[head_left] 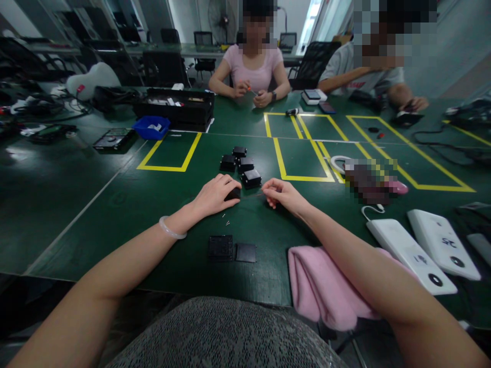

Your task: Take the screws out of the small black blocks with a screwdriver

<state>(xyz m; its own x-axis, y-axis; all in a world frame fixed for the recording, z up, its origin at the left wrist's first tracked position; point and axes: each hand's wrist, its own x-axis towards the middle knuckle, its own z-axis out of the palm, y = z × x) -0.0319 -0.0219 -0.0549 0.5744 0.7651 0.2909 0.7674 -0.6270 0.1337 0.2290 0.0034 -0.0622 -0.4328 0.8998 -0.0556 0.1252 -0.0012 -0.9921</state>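
Note:
My left hand (218, 195) rests on the table with its fingers closed over a small black box (233, 193), mostly hidden under them. Just to its right, the fingertips of my right hand (282, 194) are pinched together. Something thin and faint shows at those fingertips, too small to make out. Beyond my hands sits a cluster of several small black boxes, the nearest black box (251, 178) having a shiny top. A few tiny screws (227, 223) lie nearer to me. Closer still are a black open case part (220, 248) and a flat black cover (246, 252), side by side.
A pink cloth (326, 286) lies under my right forearm, beside two white power banks (412, 255). Yellow tape marks rectangles on the green table (115, 204). A blue tray (151, 128) and black box (174, 115) stand far left. Two people sit opposite.

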